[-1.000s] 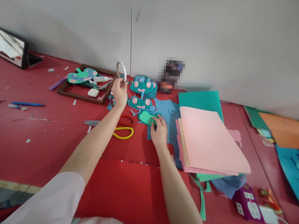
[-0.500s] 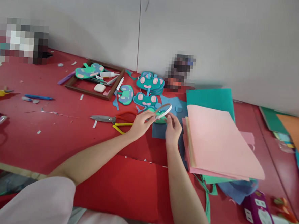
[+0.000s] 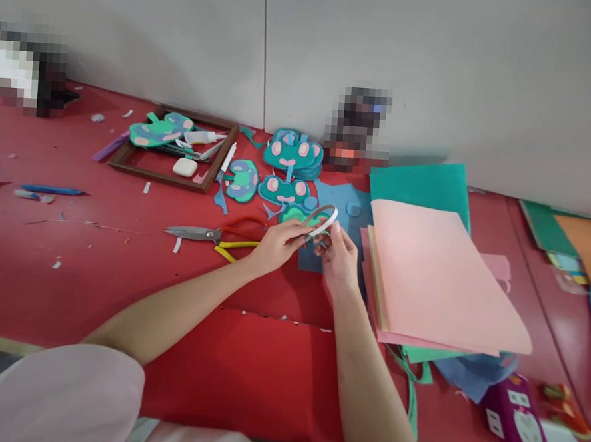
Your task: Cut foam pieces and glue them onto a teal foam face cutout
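Observation:
My left hand [image 3: 281,245] is closed on a narrow white roll of tape [image 3: 332,216], a thin ring held tilted above the table. My right hand [image 3: 341,254] meets it from the right, thumb and fingers bent together at its lower edge; the exact contact is partly hidden. Beneath lies a green frog-like face cutout [image 3: 296,214], half covered by the hands, on a blue sheet [image 3: 349,201]. Beside my left hand rest scissors [image 3: 199,234] with red and yellow handles. More teal frog-face cutouts [image 3: 292,155] are stacked behind.
A brown frame [image 3: 161,177] holds tools, a white case and a cutout. Pink and teal sheets [image 3: 432,276] are piled at right, near a purple box [image 3: 516,414]. A blue pen [image 3: 52,190] and paper scraps lie on the red table [image 3: 96,289], which meets a grey wall.
My right hand's fingers have curled in under the ring, closer to my left hand. The view has shifted slightly, so the table things sit further left.

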Tool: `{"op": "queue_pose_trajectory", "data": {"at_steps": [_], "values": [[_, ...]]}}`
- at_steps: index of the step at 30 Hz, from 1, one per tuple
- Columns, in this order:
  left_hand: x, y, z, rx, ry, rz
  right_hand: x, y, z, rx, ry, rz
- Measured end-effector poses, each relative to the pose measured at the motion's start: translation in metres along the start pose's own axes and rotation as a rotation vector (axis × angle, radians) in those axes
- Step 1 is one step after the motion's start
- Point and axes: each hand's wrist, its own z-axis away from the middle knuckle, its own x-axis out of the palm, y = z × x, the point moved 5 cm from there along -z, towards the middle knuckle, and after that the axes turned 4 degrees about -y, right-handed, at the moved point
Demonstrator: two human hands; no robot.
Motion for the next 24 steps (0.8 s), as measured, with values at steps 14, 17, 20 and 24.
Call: {"op": "queue_pose_trajectory", "data": {"at_steps": [14,17,20,24], "values": [[0.0,0.002,-0.001,-0.082,-0.047,0.019,-0.007,-0.004,0.002,-0.018,0.038,-0.03],[0.0,0.006,-0.001,-0.067,-0.065,0.011,-0.004,-0.004,0.004,-0.041,0.03,0.019],[0.0,0.01,-0.002,-0.067,-0.07,-0.009,-0.002,-0.004,0.005,-0.046,0.01,0.059],[0.001,0.009,-0.002,-0.081,-0.109,-0.011,-0.006,-0.005,0.002,-0.048,0.003,-0.037]]}}
